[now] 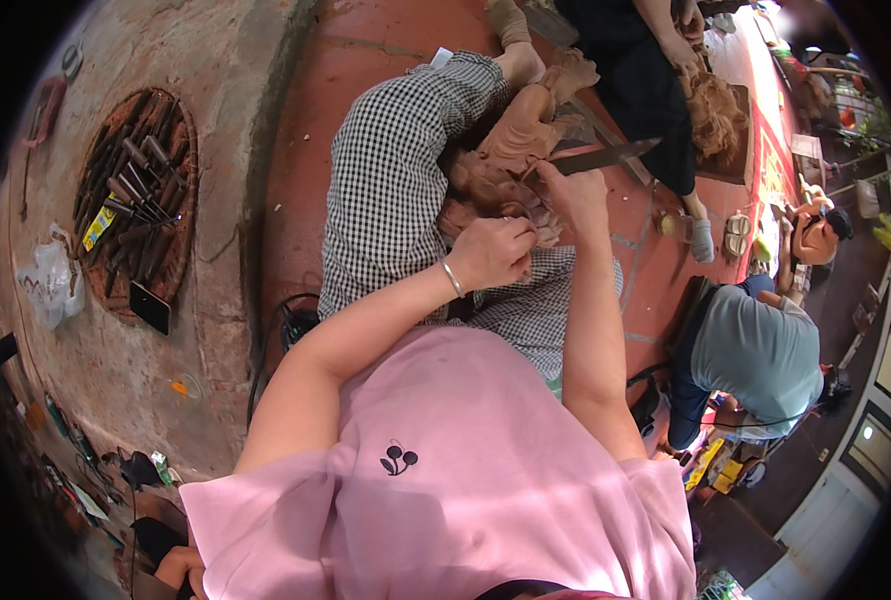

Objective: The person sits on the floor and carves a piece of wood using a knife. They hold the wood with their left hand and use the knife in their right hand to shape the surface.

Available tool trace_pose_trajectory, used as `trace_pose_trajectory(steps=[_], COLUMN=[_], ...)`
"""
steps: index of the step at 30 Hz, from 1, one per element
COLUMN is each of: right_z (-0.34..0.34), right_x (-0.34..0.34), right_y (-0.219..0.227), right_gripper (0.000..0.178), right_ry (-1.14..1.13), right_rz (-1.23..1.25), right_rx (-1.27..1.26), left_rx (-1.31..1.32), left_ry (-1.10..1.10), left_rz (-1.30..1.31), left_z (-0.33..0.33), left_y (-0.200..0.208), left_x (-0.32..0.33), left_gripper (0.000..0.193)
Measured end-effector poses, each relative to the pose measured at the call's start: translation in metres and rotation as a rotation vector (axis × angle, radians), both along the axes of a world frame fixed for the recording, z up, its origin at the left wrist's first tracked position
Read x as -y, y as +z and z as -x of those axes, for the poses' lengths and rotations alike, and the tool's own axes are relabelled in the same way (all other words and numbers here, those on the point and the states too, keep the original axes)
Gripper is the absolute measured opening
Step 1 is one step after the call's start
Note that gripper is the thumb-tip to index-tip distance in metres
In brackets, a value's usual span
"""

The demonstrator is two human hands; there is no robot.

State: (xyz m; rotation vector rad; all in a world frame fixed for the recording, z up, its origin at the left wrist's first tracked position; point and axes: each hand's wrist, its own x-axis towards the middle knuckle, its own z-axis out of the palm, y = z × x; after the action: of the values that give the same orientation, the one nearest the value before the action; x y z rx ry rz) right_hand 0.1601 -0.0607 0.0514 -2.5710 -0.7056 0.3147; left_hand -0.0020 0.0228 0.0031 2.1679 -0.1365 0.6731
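Note:
A reddish-brown wood carving (515,150) with folded, wavy relief lies across my lap, over black-and-white checked trousers (385,170). My left hand (490,253), a bangle at its wrist, rests closed against the carving's near end, its fingers curled down over the edge. My right hand (577,203) is closed at the carving's right side. A dark knife (605,157) sticks out to the right from beside its fingers, the pointed tip away from the carving. Its handle is hidden.
On the concrete ledge at left, a round woven tray (193,180) holds several carving tools, with a phone (150,308) at its edge and a plastic bag (53,280) beside it. Ahead, another person works on a brown carving (717,115). A person in grey (755,350) sits at right.

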Motion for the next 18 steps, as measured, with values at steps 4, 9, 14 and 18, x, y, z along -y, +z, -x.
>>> trace_pose_trajectory(steps=[4, 9, 14, 18], right_z=[-0.003, 0.004, -0.013, -0.019], right_x=[-0.006, -0.015, 0.003, 0.007], right_y=[0.034, 0.028, 0.026, 0.007], right_gripper=[0.031, 0.027, 0.013, 0.016], right_ry=[0.056, -0.023, -0.095, 0.531], right_rz=[-0.028, 0.053, -0.228, 0.097], right_rx=[-0.211, -0.102, -0.431, 0.351], left_rx=[0.023, 0.021, 0.043, 0.019], left_ry=[-0.002, 0.021, -0.001, 0.021], left_rz=[0.037, 0.033, 0.044, 0.018], left_z=[-0.002, -0.002, -0.002, -0.002], left_y=[-0.004, -0.001, -0.001, 0.0], left_x=[0.0, 0.0, 0.001, 0.001], left_gripper=[0.019, 0.017, 0.017, 0.015])
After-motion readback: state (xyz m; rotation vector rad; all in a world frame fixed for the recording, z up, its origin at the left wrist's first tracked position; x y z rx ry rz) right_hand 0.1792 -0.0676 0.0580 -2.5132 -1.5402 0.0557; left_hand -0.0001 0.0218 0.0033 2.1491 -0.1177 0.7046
